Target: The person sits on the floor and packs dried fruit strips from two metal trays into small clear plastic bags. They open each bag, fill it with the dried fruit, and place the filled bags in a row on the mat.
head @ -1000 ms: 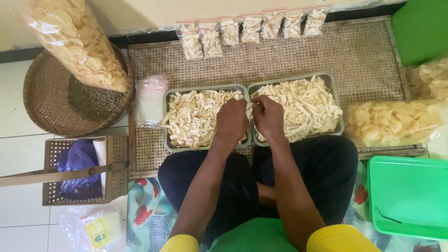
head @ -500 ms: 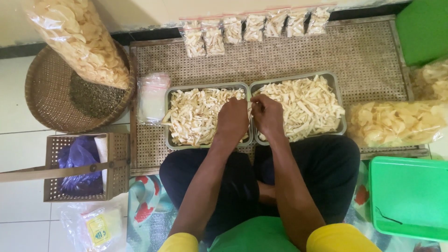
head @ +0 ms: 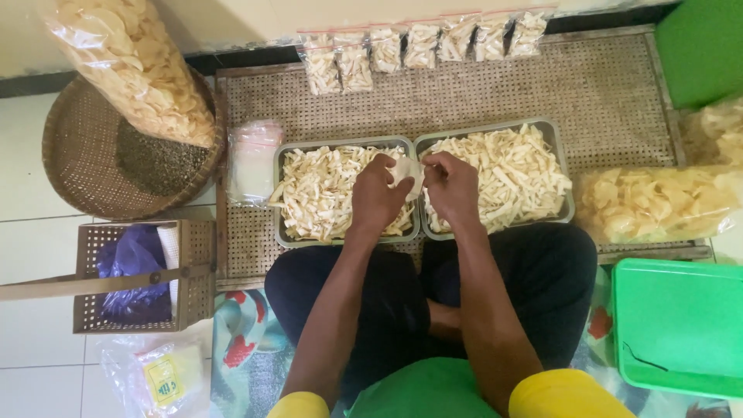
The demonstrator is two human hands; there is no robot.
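My left hand (head: 377, 193) and my right hand (head: 453, 184) meet over the seam between two metal trays and both pinch a small clear plastic bag (head: 407, 172). The left tray (head: 279, 193) and the right tray (head: 559, 139) are heaped with pale cracker sticks. Both trays rest on a woven mat (head: 604, 93) in front of my crossed legs. A row of several small filled bags (head: 422, 45) lines the mat's far edge. A stack of empty clear bags (head: 251, 159) lies just left of the left tray.
A round woven basket (head: 81, 155) at the left holds a tall bag of crackers (head: 128, 66). A square wicker basket (head: 135, 275) with blue plastic sits near left. Large cracker bags (head: 658, 203) lie at right, a green tub (head: 681, 325) at near right.
Both hands have lifted slightly off the trays, and the small clear bag now shows between the fingers.
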